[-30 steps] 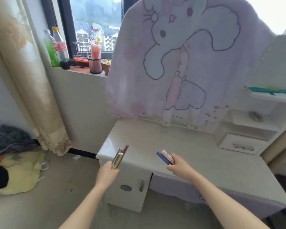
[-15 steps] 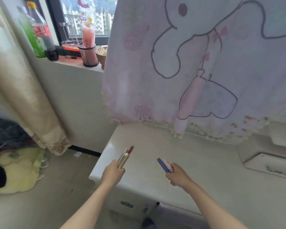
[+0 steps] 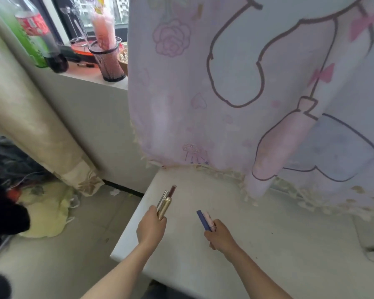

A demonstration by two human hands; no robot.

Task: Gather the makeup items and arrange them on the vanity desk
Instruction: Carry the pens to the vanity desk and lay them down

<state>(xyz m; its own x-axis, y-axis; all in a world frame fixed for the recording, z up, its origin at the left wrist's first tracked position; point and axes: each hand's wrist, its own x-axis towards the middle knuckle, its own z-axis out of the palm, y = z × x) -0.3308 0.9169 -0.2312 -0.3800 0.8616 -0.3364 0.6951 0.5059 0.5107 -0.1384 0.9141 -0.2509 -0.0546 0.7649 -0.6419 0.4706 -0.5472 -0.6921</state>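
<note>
Above the vanity desk's (image 3: 268, 244) left edge, the left hand (image 3: 151, 228) clamps gold, silver and dark-red makeup tubes (image 3: 166, 201); the right hand (image 3: 220, 238) pinches blue and pink tubes (image 3: 205, 220) further in. Released together, round tubes could roll off that edge. Beyond, a mesh cup (image 3: 108, 61) on the windowsill (image 3: 91, 76) holds something pink, blurred.

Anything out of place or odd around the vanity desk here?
A cartoon-print cloth hangs onto the vanity desk, fringe trailing on its top; fabric lies heaped on the floor, left. Nothing looks spilled or damaged.
</note>
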